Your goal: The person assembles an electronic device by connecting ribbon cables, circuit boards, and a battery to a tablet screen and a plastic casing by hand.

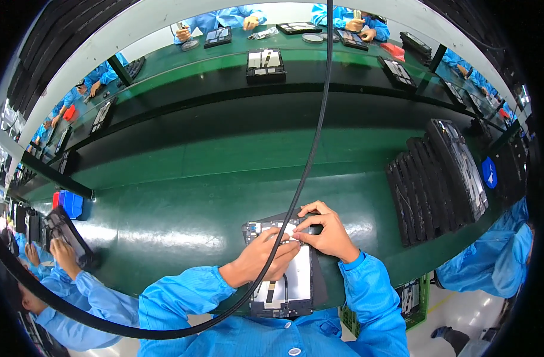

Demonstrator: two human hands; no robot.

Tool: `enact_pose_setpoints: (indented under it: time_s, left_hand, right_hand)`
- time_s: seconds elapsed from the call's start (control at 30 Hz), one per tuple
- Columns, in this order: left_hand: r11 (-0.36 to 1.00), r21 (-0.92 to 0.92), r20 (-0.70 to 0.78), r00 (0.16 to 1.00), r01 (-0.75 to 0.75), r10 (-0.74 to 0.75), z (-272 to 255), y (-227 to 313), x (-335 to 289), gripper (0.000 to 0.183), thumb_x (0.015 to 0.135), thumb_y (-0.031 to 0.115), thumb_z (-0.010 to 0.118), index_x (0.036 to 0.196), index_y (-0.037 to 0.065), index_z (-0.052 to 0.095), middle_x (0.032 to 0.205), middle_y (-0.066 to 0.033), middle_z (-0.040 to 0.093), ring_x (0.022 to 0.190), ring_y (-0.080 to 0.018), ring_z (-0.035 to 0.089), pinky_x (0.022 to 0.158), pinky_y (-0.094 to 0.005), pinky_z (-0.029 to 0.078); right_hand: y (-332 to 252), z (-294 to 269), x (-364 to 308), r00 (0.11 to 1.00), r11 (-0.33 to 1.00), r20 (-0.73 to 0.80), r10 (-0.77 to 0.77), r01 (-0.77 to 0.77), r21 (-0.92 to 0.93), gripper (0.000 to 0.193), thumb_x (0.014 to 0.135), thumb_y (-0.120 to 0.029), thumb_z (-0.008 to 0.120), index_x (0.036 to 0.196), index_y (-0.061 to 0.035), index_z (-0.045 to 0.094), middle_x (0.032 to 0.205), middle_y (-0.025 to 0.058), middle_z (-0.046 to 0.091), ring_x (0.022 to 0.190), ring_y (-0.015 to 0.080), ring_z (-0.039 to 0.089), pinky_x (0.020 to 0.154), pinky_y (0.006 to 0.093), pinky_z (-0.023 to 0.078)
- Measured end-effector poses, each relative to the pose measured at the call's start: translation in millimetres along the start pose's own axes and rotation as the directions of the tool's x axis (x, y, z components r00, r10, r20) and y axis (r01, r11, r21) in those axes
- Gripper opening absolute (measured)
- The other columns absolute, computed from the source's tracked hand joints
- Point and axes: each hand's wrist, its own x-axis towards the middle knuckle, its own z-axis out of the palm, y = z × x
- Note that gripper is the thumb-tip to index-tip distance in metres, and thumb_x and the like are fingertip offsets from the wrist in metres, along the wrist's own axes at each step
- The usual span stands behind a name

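Observation:
An opened tablet (303, 268) lies on the bench in front of me, its silver-white battery area and dark circuit parts bared. Above its upper part, my left hand (265, 256) is closed, its fingertips meeting a small white piece (290, 229). From the other side my right hand (327, 234) pinches at the same piece with thumb and forefinger. What exactly the piece is, I cannot make out. Beneath the tablet, a dark flat sheet or panel (319, 279) shows along the right side. A black cable crosses the view in front of my left hand.
Black trays (423, 184) stand in a leaning stack at the right, a tablet on the outermost. A raised dark shelf (195, 98) spans the back, with another opened tablet (265, 64). A blue bin (71, 204) stands left. Co-workers in blue sit around; a green crate (423, 300) is below.

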Motion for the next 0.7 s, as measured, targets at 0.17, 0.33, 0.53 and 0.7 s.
enact_pose_setpoints:
  time_s: [0.17, 0.33, 0.53, 0.7]
  left_hand:
    - [1.000, -0.018, -0.004, 1.000, 0.018, -0.018, -1.2, 0.7, 4.5, 0.042, 0.072, 0.008, 0.076, 0.113, 0.000, 0.079, 0.116, -0.0069, 0.075, 0.115, -0.0253, 0.069, 0.110, -0.0460, 0.052]
    - [0.999, -0.031, -0.014, 1.000, 0.024, -0.025, -2.2, -0.1, 7.8, 0.043, 0.066, 0.005, 0.073, 0.109, 0.003, 0.080, 0.114, -0.0067, 0.076, 0.105, -0.0248, 0.070, 0.104, -0.0478, 0.054]
    - [0.997, -0.059, 0.007, 0.999, 0.041, -0.040, -2.6, 1.1, 9.0, 0.042, 0.067, 0.008, 0.072, 0.108, 0.001, 0.077, 0.114, -0.0073, 0.074, 0.105, -0.0256, 0.068, 0.109, -0.0478, 0.053]
    - [0.997, -0.067, -0.019, 0.999, 0.038, -0.039, 0.0, 1.3, 3.6, 0.043, 0.067, 0.008, 0.073, 0.110, 0.000, 0.077, 0.115, -0.0066, 0.074, 0.105, -0.0263, 0.067, 0.108, -0.0476, 0.053]
  right_hand:
    - [1.2, -2.6, -1.3, 1.000, 0.999, 0.018, -0.012, 0.012, -0.044, 0.021, 0.077, -0.009, 0.095, 0.097, -0.0110, 0.089, 0.122, 0.0091, 0.070, 0.119, 0.0294, 0.066, 0.106, 0.0428, 0.052]
    - [2.0, -5.0, -0.3, 0.999, 0.997, 0.033, -0.036, 0.038, -0.064, 0.018, 0.079, -0.012, 0.095, 0.097, -0.0117, 0.090, 0.121, 0.0089, 0.071, 0.120, 0.0289, 0.065, 0.105, 0.0421, 0.051]
    - [-6.3, -19.4, -0.4, 0.974, 0.999, 0.224, -0.029, 0.024, 0.024, 0.048, 0.084, -0.005, 0.084, 0.131, -0.0150, 0.081, 0.140, 0.0133, 0.062, 0.137, 0.0341, 0.055, 0.120, 0.0464, 0.043]
    - [-6.9, -17.2, -1.6, 0.953, 0.999, 0.300, -0.044, 0.037, 0.030, 0.073, 0.082, 0.001, 0.079, 0.152, -0.0123, 0.063, 0.148, 0.0153, 0.051, 0.146, 0.0368, 0.044, 0.126, 0.0483, 0.035]
